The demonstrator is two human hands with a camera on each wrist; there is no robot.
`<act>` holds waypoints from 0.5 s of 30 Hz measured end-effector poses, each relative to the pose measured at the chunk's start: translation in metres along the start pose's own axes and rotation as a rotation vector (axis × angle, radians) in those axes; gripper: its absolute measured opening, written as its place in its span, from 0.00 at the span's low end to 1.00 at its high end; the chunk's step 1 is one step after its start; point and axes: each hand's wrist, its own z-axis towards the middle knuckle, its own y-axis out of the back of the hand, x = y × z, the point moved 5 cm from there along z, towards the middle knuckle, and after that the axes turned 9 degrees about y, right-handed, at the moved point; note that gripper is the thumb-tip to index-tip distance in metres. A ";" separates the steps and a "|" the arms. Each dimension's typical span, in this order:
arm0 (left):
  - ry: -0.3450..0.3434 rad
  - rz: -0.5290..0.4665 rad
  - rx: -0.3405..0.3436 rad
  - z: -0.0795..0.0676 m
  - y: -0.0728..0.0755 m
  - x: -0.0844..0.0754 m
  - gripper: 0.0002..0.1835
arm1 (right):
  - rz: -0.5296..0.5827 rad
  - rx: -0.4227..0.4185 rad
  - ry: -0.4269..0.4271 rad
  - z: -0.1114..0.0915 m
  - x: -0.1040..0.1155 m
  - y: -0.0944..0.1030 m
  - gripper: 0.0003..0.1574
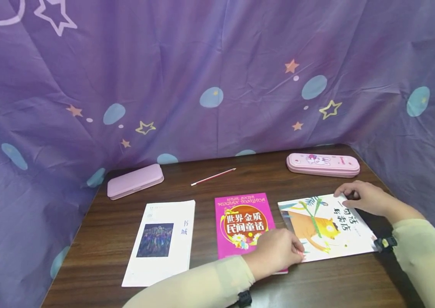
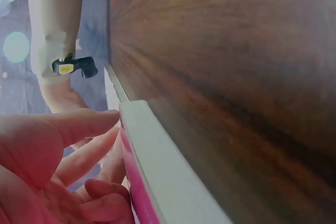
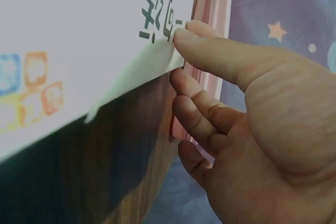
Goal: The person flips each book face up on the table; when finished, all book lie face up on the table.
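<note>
A white picture book (image 1: 329,231) with an orange animal on its cover lies at the right. My right hand (image 1: 367,199) pinches its upper right corner, thumb (image 3: 210,56) on the cover and fingers curled below. That corner is slightly raised in the right wrist view. At the lower left corner is my left hand (image 1: 277,252), its thumb and curled fingertips drawn together there; their exact contact is partly hidden. Beneath this hand lies a pink storybook (image 1: 223,239), its pale page edge (image 2: 157,161) close to the fingers in the left wrist view.
On the left lies a white book (image 1: 179,261) with a dark picture. Toward the back are a plain pink pencil case (image 1: 134,182), a red-and-white pencil (image 1: 213,176) and a pink rabbit pencil case (image 1: 323,165). A purple curtain (image 1: 186,64) hangs behind the wooden table (image 1: 86,244).
</note>
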 end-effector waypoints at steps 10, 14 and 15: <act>-0.001 0.069 0.021 0.014 0.008 0.002 0.08 | -0.044 -0.018 -0.065 -0.017 0.007 -0.003 0.21; -0.013 0.079 0.007 0.023 0.008 0.005 0.09 | -0.073 -0.031 -0.103 -0.031 0.009 -0.004 0.21; -0.014 0.081 -0.002 0.025 0.008 0.006 0.08 | -0.079 -0.033 -0.110 -0.034 0.010 -0.004 0.21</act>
